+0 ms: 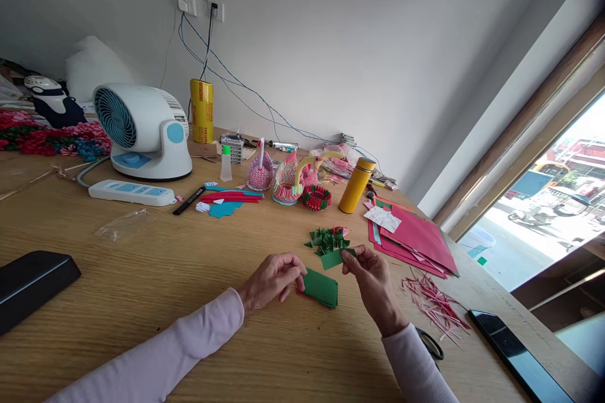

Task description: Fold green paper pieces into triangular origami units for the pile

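Left hand (pixel 271 278) — grip curled at one green stack (pixel 322 288), hold unclear; right hand (pixel 374 278) — grip pinching one green slip (pixel 332 258).

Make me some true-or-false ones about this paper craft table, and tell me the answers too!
1. The right hand holds a small green paper piece. True.
2. The left hand touches a blue stack. False: the folded paper stack it touches is green.
3. The fan stands on the floor. False: it stands on the table, beside a white power strip.
4. Red paper sheets lie to the right of both hands. True.
5. The flask is purple. False: it is yellow.
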The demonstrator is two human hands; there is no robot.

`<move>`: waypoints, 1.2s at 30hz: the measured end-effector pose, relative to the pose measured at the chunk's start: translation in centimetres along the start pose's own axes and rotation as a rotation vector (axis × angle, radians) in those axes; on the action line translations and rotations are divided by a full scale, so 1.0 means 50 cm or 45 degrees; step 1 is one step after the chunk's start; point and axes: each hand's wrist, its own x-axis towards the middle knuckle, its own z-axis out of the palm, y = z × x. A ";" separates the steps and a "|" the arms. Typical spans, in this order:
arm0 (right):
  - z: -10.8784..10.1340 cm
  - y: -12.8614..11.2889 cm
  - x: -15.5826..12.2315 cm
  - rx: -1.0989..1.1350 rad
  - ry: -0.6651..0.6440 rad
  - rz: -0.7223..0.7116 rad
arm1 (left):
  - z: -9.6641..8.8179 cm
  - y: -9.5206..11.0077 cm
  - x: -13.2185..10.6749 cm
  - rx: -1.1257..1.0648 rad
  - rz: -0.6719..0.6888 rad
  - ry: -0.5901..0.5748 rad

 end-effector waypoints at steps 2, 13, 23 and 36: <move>0.008 0.003 -0.005 -0.010 -0.066 0.032 | 0.003 0.002 0.000 -0.041 0.029 0.002; 0.050 0.026 -0.029 -0.052 -0.325 0.101 | 0.029 0.004 -0.004 0.166 -0.026 -0.013; 0.047 0.032 -0.039 -0.425 -0.401 -0.130 | 0.028 0.008 -0.005 0.155 -0.029 -0.022; 0.019 -0.005 -0.018 -0.273 -0.288 -0.108 | 0.023 -0.002 -0.005 0.069 -0.036 -0.033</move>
